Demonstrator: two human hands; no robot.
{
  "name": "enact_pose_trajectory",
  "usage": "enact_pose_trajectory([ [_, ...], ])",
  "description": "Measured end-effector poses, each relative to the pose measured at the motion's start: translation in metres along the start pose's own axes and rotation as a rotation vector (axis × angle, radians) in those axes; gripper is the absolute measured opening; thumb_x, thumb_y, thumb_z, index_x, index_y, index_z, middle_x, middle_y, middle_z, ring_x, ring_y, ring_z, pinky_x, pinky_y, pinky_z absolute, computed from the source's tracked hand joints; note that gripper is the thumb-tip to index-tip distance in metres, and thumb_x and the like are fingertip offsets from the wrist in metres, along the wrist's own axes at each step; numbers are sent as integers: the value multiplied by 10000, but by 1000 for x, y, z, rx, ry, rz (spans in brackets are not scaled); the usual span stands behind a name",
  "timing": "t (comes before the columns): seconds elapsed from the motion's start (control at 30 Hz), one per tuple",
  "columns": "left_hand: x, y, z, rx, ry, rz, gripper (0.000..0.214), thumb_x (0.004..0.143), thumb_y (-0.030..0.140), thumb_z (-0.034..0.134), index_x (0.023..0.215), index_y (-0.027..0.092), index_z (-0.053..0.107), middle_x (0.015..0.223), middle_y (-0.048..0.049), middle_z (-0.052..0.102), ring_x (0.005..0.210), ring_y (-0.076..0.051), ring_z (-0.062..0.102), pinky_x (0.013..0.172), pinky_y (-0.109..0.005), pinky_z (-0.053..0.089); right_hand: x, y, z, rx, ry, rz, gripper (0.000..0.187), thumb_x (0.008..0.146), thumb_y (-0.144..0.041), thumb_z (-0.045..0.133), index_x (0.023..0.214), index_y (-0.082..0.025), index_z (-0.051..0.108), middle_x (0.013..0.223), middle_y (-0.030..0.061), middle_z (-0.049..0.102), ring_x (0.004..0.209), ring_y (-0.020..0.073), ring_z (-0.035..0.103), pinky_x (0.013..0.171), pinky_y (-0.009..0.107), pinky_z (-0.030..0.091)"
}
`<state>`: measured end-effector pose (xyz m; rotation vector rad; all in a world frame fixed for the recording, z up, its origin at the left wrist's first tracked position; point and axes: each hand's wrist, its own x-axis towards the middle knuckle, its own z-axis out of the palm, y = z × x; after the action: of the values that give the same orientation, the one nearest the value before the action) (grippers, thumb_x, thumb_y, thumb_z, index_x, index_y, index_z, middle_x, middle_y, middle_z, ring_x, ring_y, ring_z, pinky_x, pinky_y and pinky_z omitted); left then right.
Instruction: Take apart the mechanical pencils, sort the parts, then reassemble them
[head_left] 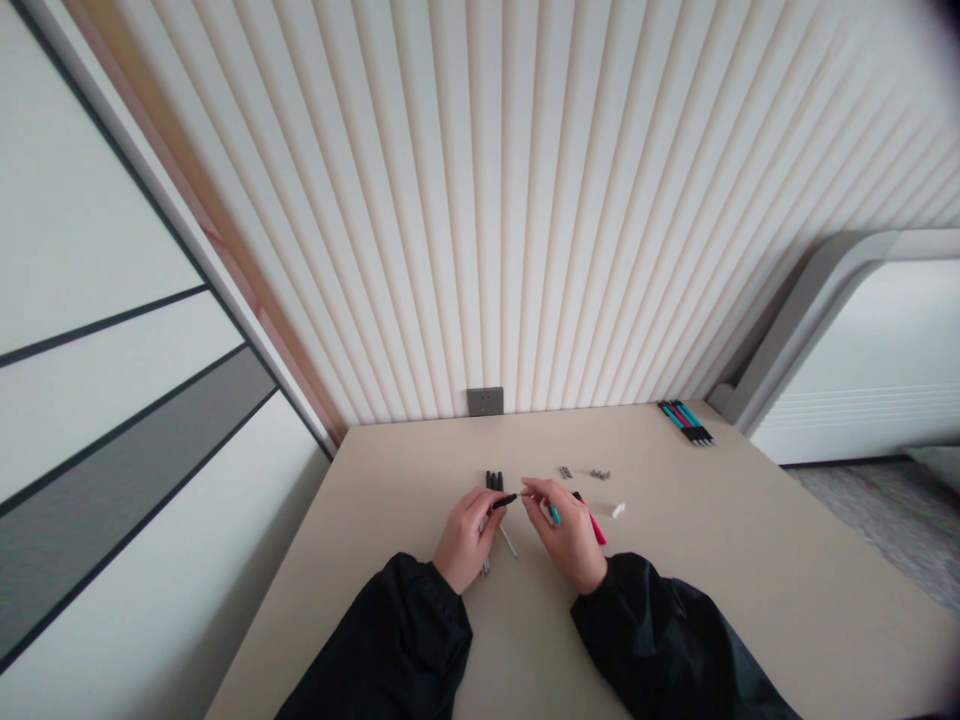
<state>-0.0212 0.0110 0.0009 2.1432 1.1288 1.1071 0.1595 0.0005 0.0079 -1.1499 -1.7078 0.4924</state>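
Observation:
Between the fingertips of my left hand (465, 540) is a short black pen part (505, 501), its narrow end pointing right. My right hand (566, 532) pinches a thin small piece (525, 494) against that end; its exact kind is too small to tell. Under and beside my left hand lie several black pen parts (494, 480) and a slim white refill (509, 542). A teal pen barrel (554, 513) and a red pen barrel (598, 530) lie by my right hand, which partly covers them.
Small metallic pieces (565, 472) and a second small cluster (600, 474) lie beyond my right hand. A crumpled white bit (619, 510) is to its right. Several teal and red pens (687, 423) lie at the table's (420, 450) back right corner, near a ribbed wall with a socket (485, 401).

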Motion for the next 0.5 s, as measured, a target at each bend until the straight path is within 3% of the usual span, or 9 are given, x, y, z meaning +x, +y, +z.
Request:
enact_pose_trajectory([
  [0.5,-1,-3,2,38,-9,13,201,951,247,479,1088,208,621,1010,-80,642,953,-204,607,871,-359,499,-2,8,0,-113,-37,-156,315,928,-189,493,1232,-261,539,1009,37,699,929,200,630,874,363,480],
])
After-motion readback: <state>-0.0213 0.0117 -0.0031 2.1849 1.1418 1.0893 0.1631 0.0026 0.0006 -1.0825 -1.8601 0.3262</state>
